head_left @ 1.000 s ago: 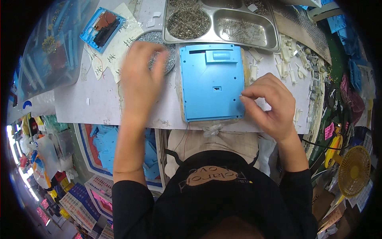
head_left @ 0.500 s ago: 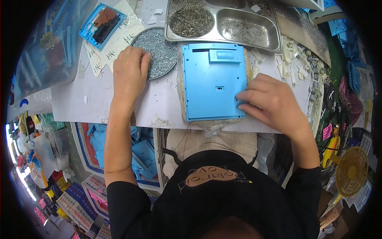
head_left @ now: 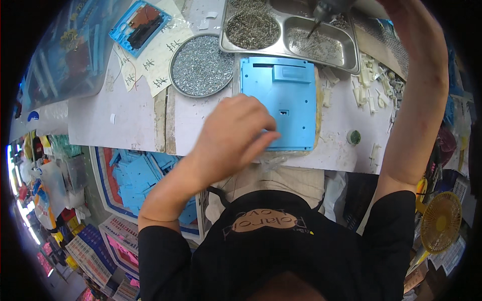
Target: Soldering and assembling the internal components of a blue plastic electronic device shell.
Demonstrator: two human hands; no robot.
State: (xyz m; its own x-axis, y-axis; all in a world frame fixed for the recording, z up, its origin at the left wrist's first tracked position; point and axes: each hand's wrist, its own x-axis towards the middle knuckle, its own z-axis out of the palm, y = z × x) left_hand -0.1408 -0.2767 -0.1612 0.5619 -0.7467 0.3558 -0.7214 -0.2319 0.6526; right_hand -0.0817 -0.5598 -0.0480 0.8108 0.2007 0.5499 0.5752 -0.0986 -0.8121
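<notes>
A blue plastic panel (head_left: 286,95) lies flat on the white bench in front of me. My left hand (head_left: 233,138) rests on its near left corner, with the fingers pinched together against the panel's edge. My right arm is raised to the top of the view. My right hand (head_left: 396,10), mostly cut off by the frame, holds a grey electric screwdriver (head_left: 326,7). The screwdriver's bit points down over the right compartment of a steel tray (head_left: 351,55) that holds small screws.
A round metal dish of screws (head_left: 201,65) sits left of the panel. White plastic parts (head_left: 374,85) lie scattered on the right. Paper notes (head_left: 150,60) and a blue bagged part (head_left: 140,25) lie far left. A bin of blue panels (head_left: 135,180) stands under the bench, and a yellow fan (head_left: 442,220) on the right.
My right hand left the panel's right edge and rose to the screwdriver over the tray. My left hand moved from the round screw dish to the panel's near left corner.
</notes>
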